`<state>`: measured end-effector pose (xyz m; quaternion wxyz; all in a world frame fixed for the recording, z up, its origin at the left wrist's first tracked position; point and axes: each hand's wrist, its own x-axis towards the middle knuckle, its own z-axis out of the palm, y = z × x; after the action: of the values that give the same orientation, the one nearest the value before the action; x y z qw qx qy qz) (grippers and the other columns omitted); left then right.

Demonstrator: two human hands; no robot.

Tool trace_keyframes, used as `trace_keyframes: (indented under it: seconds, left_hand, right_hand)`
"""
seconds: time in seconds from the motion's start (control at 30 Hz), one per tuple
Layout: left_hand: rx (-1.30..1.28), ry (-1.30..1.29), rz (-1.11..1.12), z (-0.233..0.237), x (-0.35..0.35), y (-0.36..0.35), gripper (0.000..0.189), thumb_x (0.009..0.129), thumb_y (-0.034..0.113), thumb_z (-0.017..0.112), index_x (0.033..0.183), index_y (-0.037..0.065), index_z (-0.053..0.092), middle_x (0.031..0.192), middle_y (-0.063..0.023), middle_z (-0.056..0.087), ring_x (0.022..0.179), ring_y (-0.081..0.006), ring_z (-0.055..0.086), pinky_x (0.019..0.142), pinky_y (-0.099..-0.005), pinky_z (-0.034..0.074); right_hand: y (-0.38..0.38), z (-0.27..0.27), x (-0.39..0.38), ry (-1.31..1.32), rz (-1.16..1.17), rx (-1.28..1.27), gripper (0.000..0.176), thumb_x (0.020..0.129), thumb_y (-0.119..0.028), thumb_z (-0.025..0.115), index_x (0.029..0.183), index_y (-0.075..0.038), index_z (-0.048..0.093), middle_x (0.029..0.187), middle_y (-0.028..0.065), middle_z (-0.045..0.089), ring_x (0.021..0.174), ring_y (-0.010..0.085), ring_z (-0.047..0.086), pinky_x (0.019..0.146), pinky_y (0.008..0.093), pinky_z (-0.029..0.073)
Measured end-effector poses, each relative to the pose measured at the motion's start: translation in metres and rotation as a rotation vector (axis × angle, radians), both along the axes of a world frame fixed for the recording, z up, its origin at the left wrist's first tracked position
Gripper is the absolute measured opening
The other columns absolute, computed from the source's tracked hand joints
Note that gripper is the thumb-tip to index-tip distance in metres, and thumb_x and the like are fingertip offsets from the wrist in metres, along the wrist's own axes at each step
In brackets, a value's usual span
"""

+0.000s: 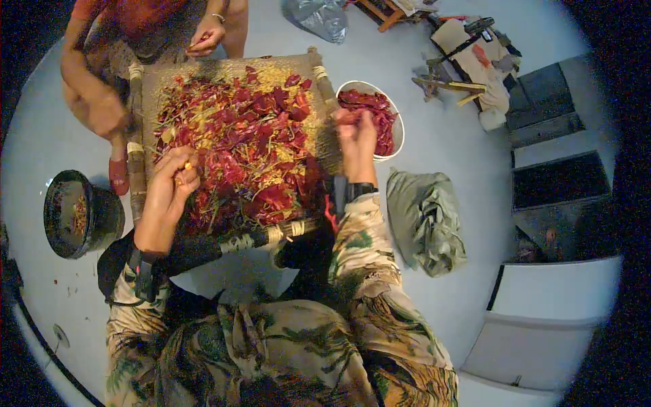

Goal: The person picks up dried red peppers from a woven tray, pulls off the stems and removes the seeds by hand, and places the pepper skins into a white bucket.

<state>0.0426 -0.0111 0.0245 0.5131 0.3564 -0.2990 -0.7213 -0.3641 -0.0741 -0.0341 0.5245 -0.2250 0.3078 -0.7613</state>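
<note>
Over the left side of a woven tray (224,66) with a wooden frame, my left hand (175,175) is closed, a small orange-yellow bit (188,165) showing at its fingertips. Dried red chili pieces (254,122) cover the tray, mixed with yellow seeds and thin stems. My right hand (358,139), blurred by motion, is raised at the tray's right edge with a reddish chili piece (347,118) at its fingers. It overlaps the near side of a white bucket (400,129) that holds more red chilies (385,112).
Across the tray sits another person (95,102), one hand blurred at the tray's left edge. A black bucket (105,214) stands at left, a green-grey sack (427,220) at right. Farther back are a clear plastic bag (317,19) and a cluttered chair (471,61).
</note>
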Motion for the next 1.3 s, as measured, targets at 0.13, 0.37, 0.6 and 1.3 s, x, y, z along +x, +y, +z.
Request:
trace_keyframes:
  seconds: [0.13,0.37,0.6,1.3]
  left_hand:
    - [-0.085,-0.016,-0.100,-0.017,0.012,-0.001,0.024,0.087,0.005,0.048,0.111,0.002,0.047,0.095,-0.0027,0.048,0.078,-0.0083,0.044,0.067,-0.0187,0.038]
    - [0.209,-0.029,0.114,0.026,-0.015,0.006,0.006,0.088,0.013,0.053,0.091,0.008,0.051,0.074,0.0009,0.050,0.054,-0.0048,0.041,0.050,-0.0191,0.034]
    - [0.198,0.029,0.120,-0.002,0.000,-0.005,0.006,0.088,0.016,0.054,0.090,0.011,0.051,0.072,0.0020,0.048,0.057,-0.0057,0.041,0.052,-0.0198,0.035]
    - [0.095,0.056,0.037,-0.024,-0.001,-0.012,0.012,0.088,0.017,0.056,0.080,0.010,0.052,0.064,0.0011,0.052,0.047,-0.0054,0.041,0.045,-0.0219,0.037]
  right_hand:
    - [0.000,0.003,-0.033,-0.308,-0.327,0.307,0.038,0.093,-0.035,0.046,0.110,-0.001,0.046,0.108,0.0179,0.053,0.105,0.0316,0.053,0.088,0.0439,0.046]
    - [-0.010,-0.004,0.008,0.142,-0.137,0.311,0.035,0.092,-0.025,0.048,0.116,0.002,0.047,0.115,0.0192,0.053,0.103,0.0303,0.055,0.086,0.0391,0.048]
    - [0.004,0.008,0.119,0.789,0.331,0.254,0.022,0.088,-0.014,0.055,0.104,0.001,0.060,0.095,0.0091,0.065,0.079,0.0193,0.063,0.073,0.0298,0.052]
    - [0.035,-0.020,0.194,1.668,0.437,0.228,0.020,0.079,-0.018,0.065,0.088,0.000,0.059,0.077,0.0120,0.063,0.067,0.0220,0.063,0.057,0.0344,0.048]
